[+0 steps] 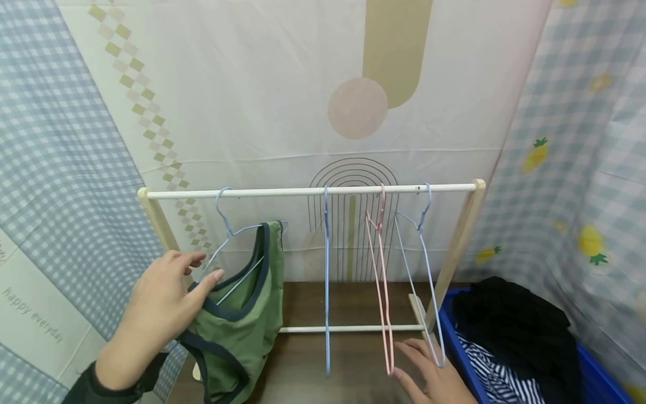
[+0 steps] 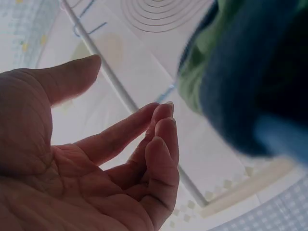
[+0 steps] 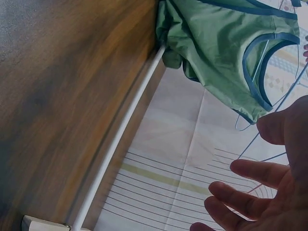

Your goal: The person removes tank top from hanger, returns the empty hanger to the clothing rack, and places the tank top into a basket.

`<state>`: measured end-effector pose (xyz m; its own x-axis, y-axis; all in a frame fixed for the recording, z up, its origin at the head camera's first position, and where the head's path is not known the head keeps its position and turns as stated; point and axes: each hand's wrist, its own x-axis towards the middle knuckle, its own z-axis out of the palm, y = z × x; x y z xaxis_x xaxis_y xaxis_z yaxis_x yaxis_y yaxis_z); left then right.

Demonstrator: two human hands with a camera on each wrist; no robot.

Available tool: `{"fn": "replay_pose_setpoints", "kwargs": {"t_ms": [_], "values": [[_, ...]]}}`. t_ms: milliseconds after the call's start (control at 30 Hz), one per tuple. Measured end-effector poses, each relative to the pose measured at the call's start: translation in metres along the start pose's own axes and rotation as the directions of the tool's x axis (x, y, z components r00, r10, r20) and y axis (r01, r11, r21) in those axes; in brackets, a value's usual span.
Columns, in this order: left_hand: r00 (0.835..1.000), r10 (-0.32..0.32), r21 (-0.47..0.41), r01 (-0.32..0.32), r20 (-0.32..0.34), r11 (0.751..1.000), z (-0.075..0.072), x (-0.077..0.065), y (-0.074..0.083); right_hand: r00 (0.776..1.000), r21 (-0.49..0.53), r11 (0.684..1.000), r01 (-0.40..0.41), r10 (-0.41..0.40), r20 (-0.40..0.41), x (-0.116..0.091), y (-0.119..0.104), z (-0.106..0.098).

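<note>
A green tank top (image 1: 252, 314) with dark navy trim hangs on a light blue hanger (image 1: 228, 227) at the left of the rack; one strap sits over the hanger's right arm. My left hand (image 1: 164, 306) is beside the hanger's left arm, thumb and fingers apart; the left wrist view shows nothing between them. Low on the right, my right hand (image 1: 431, 376) is by the bottom of a pink hanger (image 1: 382, 280), its fingers loosely spread. Contact with that hanger cannot be made out. The tank top (image 3: 226, 53) also appears in the right wrist view.
The rack's white rail (image 1: 282, 192) also carries a blue hanger (image 1: 327, 280) seen edge-on and another blue hanger (image 1: 428, 269) at the right. A blue bin (image 1: 454, 348) at the lower right holds black cloth (image 1: 515, 320) and striped cloth (image 1: 497, 365). Patterned curtains surround the rack.
</note>
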<state>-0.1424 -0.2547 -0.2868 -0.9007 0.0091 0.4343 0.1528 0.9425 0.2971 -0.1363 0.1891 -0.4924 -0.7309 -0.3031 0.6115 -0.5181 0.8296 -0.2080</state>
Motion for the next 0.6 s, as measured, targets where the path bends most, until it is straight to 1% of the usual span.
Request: {"fn": "replay_pose_setpoints", "kwargs": {"t_ms": [67, 100, 200, 267, 300, 367, 400, 433, 467, 500, 600], "values": [[0.999, 0.011, 0.033, -0.012, 0.034, 0.999, -0.002, 0.005, -0.008, 0.996, -0.013, 0.998, 0.068, -0.069, -0.048, 0.0, 0.003, 0.002], [0.999, 0.022, 0.052, -0.024, 0.045, 0.998, -0.003, 0.008, -0.011, 0.995, -0.018, 0.997, 0.079, -0.08, -0.052, 0.0, 0.003, 0.001], [0.994, 0.06, 0.108, -0.069, 0.087, 0.992, -0.003, 0.016, -0.017, 0.998, -0.024, 0.998, 0.059, -0.06, -0.018, 0.0, 0.002, -0.002], [0.989, 0.076, 0.125, -0.092, 0.126, 0.988, -0.004, 0.019, -0.02, 0.998, -0.004, 1.0, -0.01, 0.01, 0.066, 0.0, -0.002, -0.004], [0.986, 0.081, 0.127, -0.099, 0.145, 0.987, -0.004, 0.021, -0.021, 0.992, 0.009, 0.999, -0.052, 0.05, 0.12, 0.0, -0.004, -0.006], [0.979, 0.082, 0.118, -0.105, 0.185, 0.987, -0.004, 0.023, -0.022, 0.967, 0.03, 0.991, -0.133, 0.123, 0.223, 0.001, -0.006, -0.008], [0.976, 0.082, 0.112, -0.106, 0.203, 0.988, -0.004, 0.023, -0.022, 0.953, 0.032, 0.985, -0.168, 0.154, 0.262, 0.001, -0.007, -0.009], [0.972, 0.083, 0.103, -0.108, 0.218, 0.989, -0.003, 0.025, -0.022, 0.944, 0.03, 0.982, -0.187, 0.171, 0.282, 0.001, -0.008, -0.01], [0.969, 0.085, 0.097, -0.11, 0.231, 0.989, -0.003, 0.025, -0.022, 0.945, 0.031, 0.982, -0.185, 0.169, 0.28, 0.0, -0.009, -0.01], [0.966, 0.088, 0.091, -0.113, 0.242, 0.989, -0.003, 0.026, -0.022, 0.952, 0.033, 0.984, -0.174, 0.16, 0.263, 0.0, -0.009, -0.009], [0.96, 0.109, 0.062, -0.129, 0.256, 0.99, -0.002, 0.028, -0.021, 0.978, 0.027, 0.993, -0.117, 0.111, 0.175, -0.002, -0.01, -0.007]]}}
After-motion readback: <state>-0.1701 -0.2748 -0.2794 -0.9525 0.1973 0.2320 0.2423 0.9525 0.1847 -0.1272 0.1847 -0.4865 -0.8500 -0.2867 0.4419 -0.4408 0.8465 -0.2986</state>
